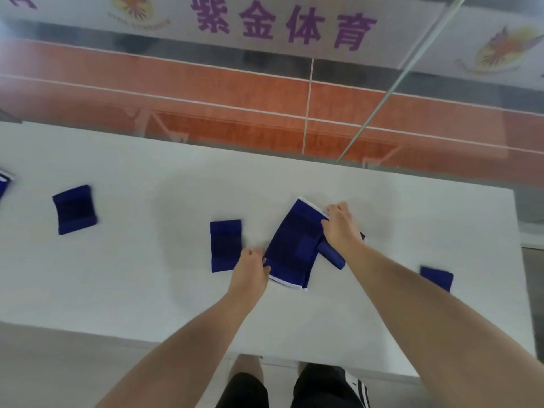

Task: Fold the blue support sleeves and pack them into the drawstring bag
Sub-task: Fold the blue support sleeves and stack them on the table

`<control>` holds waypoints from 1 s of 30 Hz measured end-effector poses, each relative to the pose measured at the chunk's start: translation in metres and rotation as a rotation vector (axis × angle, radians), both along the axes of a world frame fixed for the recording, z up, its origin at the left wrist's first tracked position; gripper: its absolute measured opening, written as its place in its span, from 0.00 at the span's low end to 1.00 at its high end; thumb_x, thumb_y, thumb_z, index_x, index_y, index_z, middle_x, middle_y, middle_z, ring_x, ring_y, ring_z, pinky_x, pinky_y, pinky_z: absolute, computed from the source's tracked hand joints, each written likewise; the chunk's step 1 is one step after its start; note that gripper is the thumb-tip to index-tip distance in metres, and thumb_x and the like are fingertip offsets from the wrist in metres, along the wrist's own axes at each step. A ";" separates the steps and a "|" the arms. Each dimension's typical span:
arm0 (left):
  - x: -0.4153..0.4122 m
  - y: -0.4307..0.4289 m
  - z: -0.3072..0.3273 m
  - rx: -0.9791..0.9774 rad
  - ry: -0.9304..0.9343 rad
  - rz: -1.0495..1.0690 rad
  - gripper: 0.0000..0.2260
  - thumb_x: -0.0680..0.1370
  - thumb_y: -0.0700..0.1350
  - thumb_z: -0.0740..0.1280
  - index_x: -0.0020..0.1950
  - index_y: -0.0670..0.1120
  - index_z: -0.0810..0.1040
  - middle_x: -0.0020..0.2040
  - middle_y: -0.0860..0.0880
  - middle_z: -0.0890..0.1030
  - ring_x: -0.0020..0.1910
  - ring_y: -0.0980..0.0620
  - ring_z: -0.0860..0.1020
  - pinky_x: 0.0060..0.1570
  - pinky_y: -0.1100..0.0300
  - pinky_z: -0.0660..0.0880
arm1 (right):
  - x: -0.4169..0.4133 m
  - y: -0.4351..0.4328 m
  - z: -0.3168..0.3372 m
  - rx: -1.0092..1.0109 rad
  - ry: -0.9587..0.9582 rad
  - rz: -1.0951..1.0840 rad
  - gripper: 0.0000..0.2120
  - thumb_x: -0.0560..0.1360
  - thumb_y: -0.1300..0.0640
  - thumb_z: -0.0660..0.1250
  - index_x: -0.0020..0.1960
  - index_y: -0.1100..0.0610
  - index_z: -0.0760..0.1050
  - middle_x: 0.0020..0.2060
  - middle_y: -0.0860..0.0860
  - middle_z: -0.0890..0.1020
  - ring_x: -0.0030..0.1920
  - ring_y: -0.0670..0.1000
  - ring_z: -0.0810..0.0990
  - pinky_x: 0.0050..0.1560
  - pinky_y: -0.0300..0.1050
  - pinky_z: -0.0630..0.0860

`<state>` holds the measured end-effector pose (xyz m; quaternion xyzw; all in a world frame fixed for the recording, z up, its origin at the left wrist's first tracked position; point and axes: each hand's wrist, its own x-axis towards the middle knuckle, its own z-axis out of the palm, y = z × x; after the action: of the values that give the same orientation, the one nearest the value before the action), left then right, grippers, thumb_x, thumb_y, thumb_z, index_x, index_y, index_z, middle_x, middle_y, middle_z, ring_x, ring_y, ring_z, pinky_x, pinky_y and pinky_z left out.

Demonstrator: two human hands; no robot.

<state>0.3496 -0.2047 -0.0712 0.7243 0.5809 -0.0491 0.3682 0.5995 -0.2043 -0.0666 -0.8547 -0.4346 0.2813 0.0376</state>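
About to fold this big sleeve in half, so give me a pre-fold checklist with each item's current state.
1. Left hand grips the near white-trimmed end of the large sleeve: ok.
2. Right hand grips the far white-trimmed end: ok.
3. Sleeve lies flat on the white table: ok.
4. Sleeve free of other pieces: not ok, a small rolled piece lies against its right edge, partly under the right hand.
5. Folded sleeve on the left clear of the fold: cannot tell, it is very close to the left hand.
6. Drawstring bag within reach: cannot tell, none in view.
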 end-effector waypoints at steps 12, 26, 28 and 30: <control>0.015 -0.033 0.010 -0.121 0.045 0.095 0.04 0.79 0.37 0.62 0.52 0.45 0.73 0.45 0.49 0.77 0.43 0.48 0.76 0.40 0.58 0.70 | -0.015 0.001 0.000 0.061 0.037 -0.009 0.07 0.80 0.64 0.57 0.52 0.61 0.74 0.52 0.55 0.71 0.41 0.56 0.76 0.43 0.51 0.75; -0.119 -0.006 0.134 -0.052 -0.092 0.514 0.06 0.77 0.43 0.63 0.52 0.44 0.78 0.50 0.46 0.81 0.50 0.45 0.79 0.44 0.58 0.72 | -0.126 0.073 0.128 0.228 0.069 0.263 0.10 0.75 0.64 0.63 0.36 0.57 0.69 0.45 0.61 0.79 0.39 0.58 0.74 0.39 0.44 0.66; -0.152 0.002 0.142 -0.045 -0.115 0.560 0.07 0.77 0.43 0.63 0.53 0.45 0.78 0.51 0.47 0.81 0.50 0.45 0.79 0.43 0.58 0.73 | -0.158 0.088 0.139 0.211 0.057 0.293 0.08 0.74 0.63 0.63 0.36 0.58 0.71 0.48 0.62 0.79 0.38 0.58 0.74 0.38 0.44 0.67; -0.189 0.011 0.147 -0.042 -0.160 0.617 0.08 0.77 0.44 0.63 0.54 0.46 0.78 0.50 0.48 0.81 0.48 0.46 0.80 0.40 0.58 0.73 | -0.194 0.103 0.150 0.199 0.077 0.301 0.02 0.73 0.62 0.64 0.43 0.60 0.75 0.51 0.60 0.77 0.41 0.58 0.76 0.40 0.45 0.69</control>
<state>0.1603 -0.1939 0.0758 0.5077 0.7413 0.1101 0.4250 0.4054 -0.1016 0.0837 -0.7606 -0.5815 0.2721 0.0960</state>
